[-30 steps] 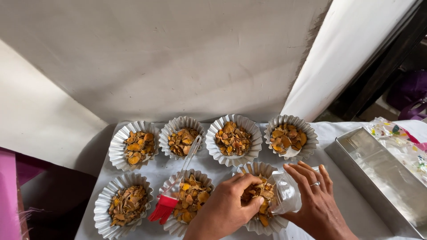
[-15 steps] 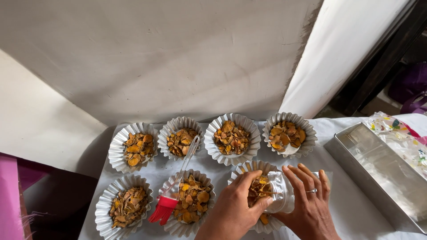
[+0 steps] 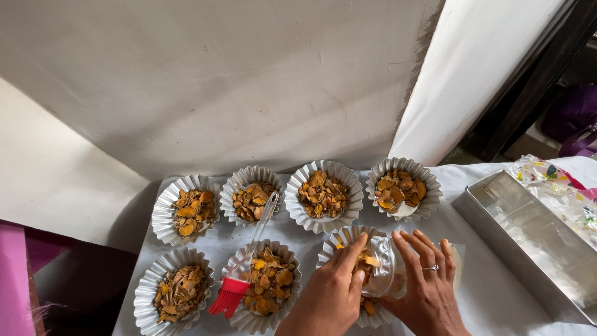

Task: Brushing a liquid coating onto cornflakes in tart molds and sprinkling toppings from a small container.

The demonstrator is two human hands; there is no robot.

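Pleated silver foil baking cups [image 3: 324, 196] hold orange-brown dried slices [image 3: 323, 193], some pale yellow. A pastry brush with red silicone bristles and a clear handle [image 3: 240, 272] lies across them. The tablecloth [image 3: 485, 292] is white (bluish in shade), and the rectangular metal tin [image 3: 535, 239] at its right edge is dull grey.

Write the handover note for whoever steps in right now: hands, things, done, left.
Left hand: fingers in the front-right fluted tin, on the orange chips.
Right hand: holds a clear plastic bag of chips tipped at that tin.
Done: six other tins hold chips: four in the back row, two in front.
Red brush rests on the front-middle tin.
Left: this tin looks part filled.
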